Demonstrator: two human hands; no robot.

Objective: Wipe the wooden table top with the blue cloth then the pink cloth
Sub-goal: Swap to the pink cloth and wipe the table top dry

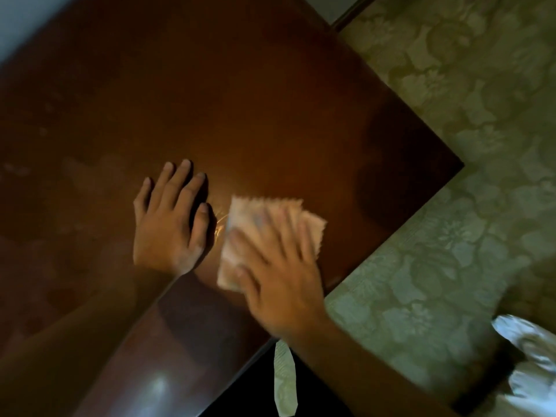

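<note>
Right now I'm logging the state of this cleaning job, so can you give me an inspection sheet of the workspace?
Surface: dark glossy wooden table top, with faint smudges at its left and a bright glare beside the cloth.
Job's things: pink cloth, folded, flat on the table near its right corner; blue cloth not in view.
Clutter: nothing seen on the table.
Hands: left hand rests flat on the wood, fingers straight; right hand presses flat on the pink cloth, blurred by motion.
Cables: nothing seen.
Surroundings: pale green floral fabric beyond the table edges; a blurred whitish thing at lower right, too unclear to name.
</note>
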